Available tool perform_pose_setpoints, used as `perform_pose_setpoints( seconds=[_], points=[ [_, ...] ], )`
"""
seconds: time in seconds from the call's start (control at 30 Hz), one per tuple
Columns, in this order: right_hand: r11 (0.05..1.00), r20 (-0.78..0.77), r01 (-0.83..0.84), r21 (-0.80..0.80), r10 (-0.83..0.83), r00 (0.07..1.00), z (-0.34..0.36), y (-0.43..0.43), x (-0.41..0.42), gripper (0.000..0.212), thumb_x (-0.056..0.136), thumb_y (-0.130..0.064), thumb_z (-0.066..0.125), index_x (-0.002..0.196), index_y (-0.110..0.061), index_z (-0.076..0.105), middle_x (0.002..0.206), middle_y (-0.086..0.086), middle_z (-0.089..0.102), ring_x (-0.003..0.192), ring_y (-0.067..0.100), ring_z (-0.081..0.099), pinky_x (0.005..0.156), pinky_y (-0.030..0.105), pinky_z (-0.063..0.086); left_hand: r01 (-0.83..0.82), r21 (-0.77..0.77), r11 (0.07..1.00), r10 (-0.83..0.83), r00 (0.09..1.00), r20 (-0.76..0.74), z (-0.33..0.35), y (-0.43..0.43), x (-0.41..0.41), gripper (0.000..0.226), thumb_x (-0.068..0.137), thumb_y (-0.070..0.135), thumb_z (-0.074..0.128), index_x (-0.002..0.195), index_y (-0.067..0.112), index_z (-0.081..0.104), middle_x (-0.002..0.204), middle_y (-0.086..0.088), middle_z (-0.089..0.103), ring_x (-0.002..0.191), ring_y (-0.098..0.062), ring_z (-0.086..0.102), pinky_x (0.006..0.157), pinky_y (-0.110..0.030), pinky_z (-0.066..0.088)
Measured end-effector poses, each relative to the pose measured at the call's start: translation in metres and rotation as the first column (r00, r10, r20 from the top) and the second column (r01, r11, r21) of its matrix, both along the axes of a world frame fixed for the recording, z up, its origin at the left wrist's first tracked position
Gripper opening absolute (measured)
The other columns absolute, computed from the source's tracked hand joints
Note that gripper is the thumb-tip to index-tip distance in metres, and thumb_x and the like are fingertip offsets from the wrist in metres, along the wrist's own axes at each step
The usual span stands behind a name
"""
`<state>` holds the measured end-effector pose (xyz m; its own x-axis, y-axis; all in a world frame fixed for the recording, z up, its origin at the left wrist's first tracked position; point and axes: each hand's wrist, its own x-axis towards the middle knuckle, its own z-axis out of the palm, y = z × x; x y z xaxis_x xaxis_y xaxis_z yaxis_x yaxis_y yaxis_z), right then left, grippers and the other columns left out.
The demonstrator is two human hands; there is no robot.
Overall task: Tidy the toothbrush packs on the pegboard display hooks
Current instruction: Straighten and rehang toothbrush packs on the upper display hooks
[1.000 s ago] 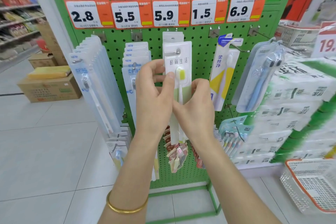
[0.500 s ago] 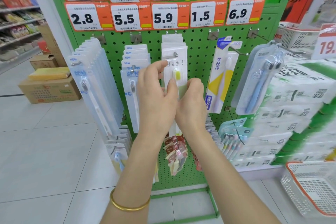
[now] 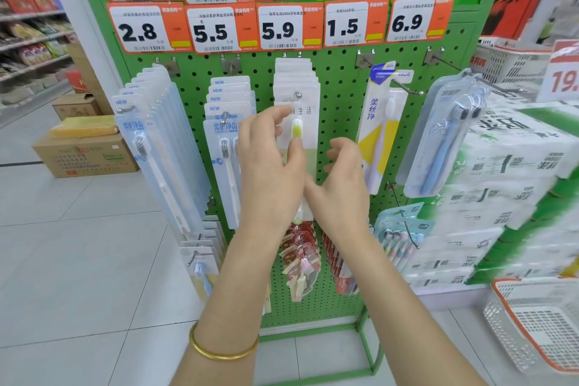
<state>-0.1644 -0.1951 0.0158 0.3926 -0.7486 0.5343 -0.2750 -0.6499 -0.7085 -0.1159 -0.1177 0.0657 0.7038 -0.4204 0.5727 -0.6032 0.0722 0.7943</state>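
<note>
left hand (image 3: 269,166) raised, fingers loosely spread, thumb tip resting on the front toothbrush pack (image 3: 308,135), white with yellow-green bristles, hanging mid-pegboard (image 3: 338,97); right hand (image 3: 344,178) loosely curled beside it, holding nothing.

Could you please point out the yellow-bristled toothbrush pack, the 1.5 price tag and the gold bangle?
yellow-bristled toothbrush pack (image 3: 310,135), head view, on the card right of the bristles.
1.5 price tag (image 3: 351,26), head view, on the printed price.
gold bangle (image 3: 224,355), head view, on the band's front curve.

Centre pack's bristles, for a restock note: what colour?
The bristles are yellow-green; head view.
</note>
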Motion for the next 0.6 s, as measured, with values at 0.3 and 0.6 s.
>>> perform_pose_setpoints(
  seconds=[0.3, 0.6],
  points=[
    [0.993, 0.144, -0.106, -0.042, 0.111, 0.983, 0.055, -0.051, 0.024, 0.036, 0.097, -0.006, 0.039, 0.133, -0.006, 0.045, 0.123, 0.008, 0.052, 0.116, 0.020, 0.049, 0.090, 0.018, 0.030, -0.036, -0.009, 0.999, 0.036, 0.999, 0.014, 0.003, -0.006, -0.003, 0.037, 0.090, 0.006, 0.052, 0.123, 0.022, 0.052, 0.121, 0.006, 0.042, 0.107, 0.001, 0.046, 0.096, -0.032, 0.044],
    [0.981, 0.144, -0.193, 0.035, 0.186, 0.972, 0.095, -0.094, 0.066, 0.026, 0.095, -0.009, 0.046, 0.116, -0.012, 0.061, 0.087, -0.006, 0.056, 0.083, 0.012, 0.051, 0.076, 0.026, 0.039, -0.070, -0.020, 0.997, 0.071, 0.997, 0.034, 0.008, -0.011, -0.001, 0.036, 0.089, 0.003, 0.050, 0.121, 0.020, 0.053, 0.118, 0.006, 0.043, 0.104, 0.003, 0.046, 0.095, -0.032, 0.044]
  ],
)
